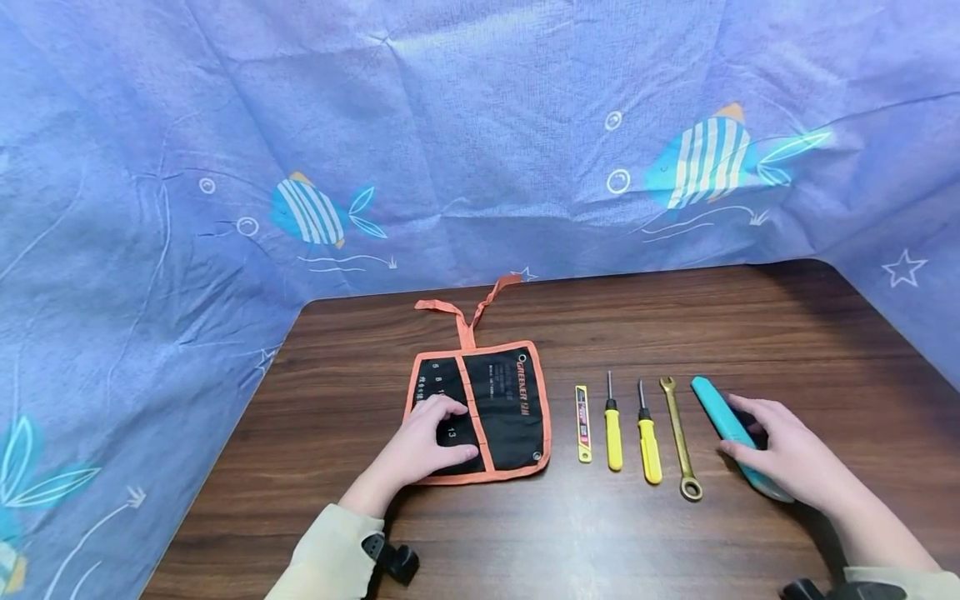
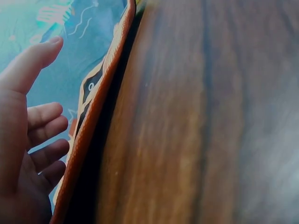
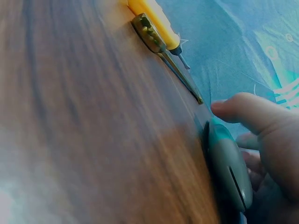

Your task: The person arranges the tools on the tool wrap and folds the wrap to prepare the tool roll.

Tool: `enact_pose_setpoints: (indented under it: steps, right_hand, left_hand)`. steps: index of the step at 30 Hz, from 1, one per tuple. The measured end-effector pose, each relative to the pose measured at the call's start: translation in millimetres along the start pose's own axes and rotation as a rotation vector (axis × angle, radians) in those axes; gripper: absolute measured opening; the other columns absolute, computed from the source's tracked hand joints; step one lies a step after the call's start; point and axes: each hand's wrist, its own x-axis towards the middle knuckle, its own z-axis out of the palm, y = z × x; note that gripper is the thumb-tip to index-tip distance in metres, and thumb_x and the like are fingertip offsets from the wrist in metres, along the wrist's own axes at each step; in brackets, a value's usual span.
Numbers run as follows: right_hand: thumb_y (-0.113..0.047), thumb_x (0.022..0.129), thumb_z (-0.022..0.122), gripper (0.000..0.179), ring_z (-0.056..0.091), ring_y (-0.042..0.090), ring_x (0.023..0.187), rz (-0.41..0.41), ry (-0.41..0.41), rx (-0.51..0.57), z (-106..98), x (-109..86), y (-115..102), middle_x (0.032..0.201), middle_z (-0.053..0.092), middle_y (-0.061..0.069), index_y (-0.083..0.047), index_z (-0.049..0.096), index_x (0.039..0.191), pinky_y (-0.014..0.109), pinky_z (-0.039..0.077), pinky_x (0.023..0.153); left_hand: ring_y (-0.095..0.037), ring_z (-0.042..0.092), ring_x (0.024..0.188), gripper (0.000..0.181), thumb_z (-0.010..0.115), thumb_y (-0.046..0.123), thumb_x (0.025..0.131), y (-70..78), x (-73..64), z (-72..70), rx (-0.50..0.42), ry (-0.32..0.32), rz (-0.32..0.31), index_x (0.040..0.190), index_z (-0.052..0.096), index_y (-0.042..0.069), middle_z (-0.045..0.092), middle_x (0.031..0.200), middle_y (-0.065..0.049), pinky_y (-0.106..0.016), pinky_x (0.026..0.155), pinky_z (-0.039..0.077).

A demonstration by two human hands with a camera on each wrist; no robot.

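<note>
My left hand (image 1: 426, 442) rests over the left part of a black tool pouch (image 1: 508, 408) with orange edging, thumb and fingers spread and loosely bent. In the left wrist view, this hand (image 2: 32, 126) is beside the pouch's raised orange edge (image 2: 93, 116) and holds nothing. At the right, my right hand (image 1: 787, 454) straddles a long teal-and-grey tool (image 1: 723, 412) lying on the table. Its thumb reaches across to the tool's left side, and the other fingers are on the right. In the right wrist view, the thumb (image 3: 243, 109) stands apart from the tool (image 3: 229, 163).
Between the hands lie a narrow yellow strip with a printed label (image 1: 582, 423), two yellow-handled screwdrivers (image 1: 614, 437) (image 1: 649, 450) and a brass-coloured combination wrench (image 1: 679, 433). Orange ties (image 1: 467, 329) extend behind the pouch. A blue fish-print cloth (image 1: 480, 142) surrounds the wooden table (image 1: 525, 542).
</note>
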Motion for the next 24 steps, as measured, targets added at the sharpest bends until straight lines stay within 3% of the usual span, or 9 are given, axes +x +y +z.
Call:
enact_pose_setpoints:
  steps: [3, 8, 17, 24]
  right_hand:
    - [-0.032, 0.081, 0.073, 0.075, 0.054, 0.033, 0.088, 0.019, -0.010, 0.000, 0.2, 0.4, -0.1, 0.109, 0.051, 0.026, 0.015, 0.041, 0.130, 0.043, 0.043, 0.068]
    - [-0.022, 0.078, 0.075, 0.064, 0.054, 0.024, 0.078, 0.011, 0.044, -0.034, 2.0, 0.0, 2.6, 0.099, 0.057, 0.019, 0.015, 0.048, 0.123, 0.036, 0.042, 0.063]
    - [-0.019, 0.079, 0.071, 0.051, 0.053, 0.024, 0.077, 0.051, 0.075, -0.063, 1.5, -1.8, 2.9, 0.100, 0.058, 0.023, 0.011, 0.054, 0.117, 0.036, 0.040, 0.061]
    - [-0.016, 0.076, 0.070, 0.045, 0.053, 0.024, 0.077, 0.036, 0.114, -0.069, -0.1, -0.8, -3.3, 0.099, 0.057, 0.023, 0.007, 0.059, 0.112, 0.035, 0.040, 0.060]
  left_hand:
    - [-0.013, 0.048, 0.103, 0.046, 0.075, 0.039, 0.077, 0.1, -2.1, 1.0, -0.028, -0.007, 0.027, 0.115, 0.060, 0.018, 0.053, 0.114, 0.009, -0.042, 0.091, 0.040]
    - [-0.011, 0.048, 0.100, 0.044, 0.075, 0.038, 0.077, 0.9, -5.9, 3.4, -0.062, -0.010, 0.053, 0.114, 0.060, 0.019, 0.052, 0.112, 0.012, -0.039, 0.088, 0.042]
    - [-0.011, 0.048, 0.099, 0.043, 0.076, 0.037, 0.077, 0.6, -9.0, 5.5, -0.087, -0.012, 0.051, 0.113, 0.061, 0.019, 0.053, 0.111, 0.012, -0.039, 0.087, 0.041]
    - [-0.012, 0.049, 0.099, 0.043, 0.075, 0.037, 0.077, 1.9, -11.1, 5.8, -0.118, -0.020, 0.042, 0.113, 0.061, 0.018, 0.053, 0.112, 0.011, -0.039, 0.087, 0.042]
